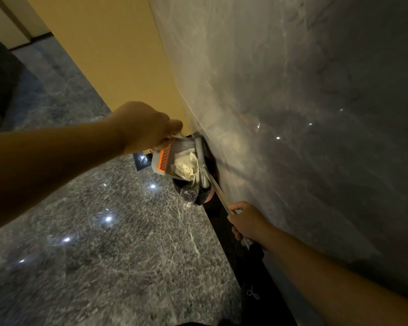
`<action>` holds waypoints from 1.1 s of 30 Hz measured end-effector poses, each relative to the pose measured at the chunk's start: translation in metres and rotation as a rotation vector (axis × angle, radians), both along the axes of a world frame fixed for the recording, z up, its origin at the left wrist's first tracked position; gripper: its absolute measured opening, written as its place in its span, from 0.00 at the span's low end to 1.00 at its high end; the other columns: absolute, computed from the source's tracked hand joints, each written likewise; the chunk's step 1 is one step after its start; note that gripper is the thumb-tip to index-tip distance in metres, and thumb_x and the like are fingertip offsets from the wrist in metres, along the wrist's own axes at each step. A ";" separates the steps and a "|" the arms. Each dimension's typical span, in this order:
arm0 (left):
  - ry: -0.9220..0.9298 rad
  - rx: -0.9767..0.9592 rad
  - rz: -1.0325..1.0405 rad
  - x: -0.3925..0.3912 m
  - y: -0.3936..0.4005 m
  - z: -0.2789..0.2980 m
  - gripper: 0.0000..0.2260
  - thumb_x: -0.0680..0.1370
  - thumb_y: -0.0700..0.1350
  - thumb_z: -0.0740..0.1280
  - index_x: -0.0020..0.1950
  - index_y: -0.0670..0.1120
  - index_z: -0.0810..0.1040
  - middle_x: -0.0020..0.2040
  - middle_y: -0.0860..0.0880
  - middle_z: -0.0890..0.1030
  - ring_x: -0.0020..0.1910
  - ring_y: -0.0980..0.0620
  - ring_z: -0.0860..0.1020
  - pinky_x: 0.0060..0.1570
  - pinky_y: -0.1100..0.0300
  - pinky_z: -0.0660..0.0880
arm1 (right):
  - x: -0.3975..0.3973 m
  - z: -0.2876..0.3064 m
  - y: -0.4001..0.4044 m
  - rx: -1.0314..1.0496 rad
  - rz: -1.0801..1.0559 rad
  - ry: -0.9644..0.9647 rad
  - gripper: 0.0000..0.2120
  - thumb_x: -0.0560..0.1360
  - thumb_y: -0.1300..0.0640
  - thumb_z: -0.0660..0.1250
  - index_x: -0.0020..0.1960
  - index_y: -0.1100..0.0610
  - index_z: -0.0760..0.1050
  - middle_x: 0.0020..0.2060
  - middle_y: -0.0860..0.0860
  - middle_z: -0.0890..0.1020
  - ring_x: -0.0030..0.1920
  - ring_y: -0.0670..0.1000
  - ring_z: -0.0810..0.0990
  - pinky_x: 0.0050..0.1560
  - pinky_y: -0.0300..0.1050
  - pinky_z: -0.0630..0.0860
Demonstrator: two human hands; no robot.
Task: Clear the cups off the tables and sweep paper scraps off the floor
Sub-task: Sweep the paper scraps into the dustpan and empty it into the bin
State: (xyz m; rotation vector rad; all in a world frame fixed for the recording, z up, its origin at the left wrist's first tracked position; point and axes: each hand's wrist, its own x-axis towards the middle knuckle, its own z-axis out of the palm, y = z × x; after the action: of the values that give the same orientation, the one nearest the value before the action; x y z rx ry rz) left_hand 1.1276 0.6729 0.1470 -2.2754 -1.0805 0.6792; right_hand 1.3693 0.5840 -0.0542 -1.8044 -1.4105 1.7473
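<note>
Right forearm: nearest my lens, entering from 5 o'clock; its right hand (246,223) has a closed grip, fingers curled round the broom handle (218,192).
Left hand (143,128): reaching in from 9 o'clock, grip closed on the top of the dustpan (165,156), tipping it over the bin.
Paper scraps (186,165): a crumpled white wad lying in the tilted dustpan, right at its lower lip, above the bin mouth.
Broom head (201,158): grey, pressed against the scraps on their 3 o'clock side, close to the marble wall (292,114).
Bin (198,196): dark, lined with a black bag, standing on the floor (104,231) tight against the wall; clear plastic hangs over its rim at 6 o'clock. I cannot tell whether that is a cup.
Risk, spill: I judge the wad could slide past the rim onto the floor, since the pan overhangs the bin's 10 o'clock edge.
Risk, snag: paper may catch on the orange comb teeth (164,157) and stay in the pan.
Risk, wall: pushing hard with the broom could scrape the wall or tip the bin.
Cups: none that I can identify.
</note>
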 end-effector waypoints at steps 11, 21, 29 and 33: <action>0.083 -0.067 -0.021 0.007 -0.014 -0.011 0.14 0.82 0.55 0.56 0.65 0.50 0.64 0.41 0.52 0.73 0.31 0.55 0.72 0.26 0.63 0.63 | -0.001 -0.002 0.000 0.007 -0.004 -0.019 0.12 0.77 0.61 0.63 0.61 0.59 0.72 0.34 0.53 0.77 0.24 0.48 0.74 0.25 0.41 0.71; 0.054 -0.010 -0.018 -0.008 -0.011 -0.003 0.16 0.81 0.56 0.57 0.65 0.51 0.64 0.42 0.52 0.76 0.30 0.55 0.71 0.24 0.64 0.60 | -0.003 -0.007 -0.001 0.016 0.002 -0.034 0.11 0.77 0.61 0.63 0.59 0.61 0.73 0.32 0.54 0.75 0.21 0.46 0.72 0.23 0.39 0.69; 0.009 -0.010 0.014 -0.013 -0.015 0.009 0.15 0.81 0.57 0.59 0.64 0.52 0.64 0.44 0.52 0.78 0.33 0.54 0.74 0.27 0.63 0.64 | -0.002 -0.003 -0.003 0.017 0.025 -0.020 0.10 0.78 0.60 0.63 0.58 0.54 0.71 0.34 0.52 0.77 0.23 0.46 0.74 0.24 0.40 0.70; -0.029 0.039 0.050 -0.016 -0.016 0.015 0.16 0.80 0.58 0.60 0.64 0.53 0.66 0.45 0.52 0.79 0.31 0.55 0.72 0.24 0.65 0.58 | -0.001 0.002 -0.004 0.014 0.023 -0.008 0.09 0.78 0.60 0.62 0.58 0.54 0.71 0.35 0.52 0.76 0.23 0.47 0.73 0.23 0.38 0.68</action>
State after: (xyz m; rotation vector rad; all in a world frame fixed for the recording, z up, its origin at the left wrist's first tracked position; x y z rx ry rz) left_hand 1.1114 0.6573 0.1619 -2.2381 -1.1579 0.6421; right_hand 1.3682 0.5803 -0.0527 -1.7973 -1.4490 1.7391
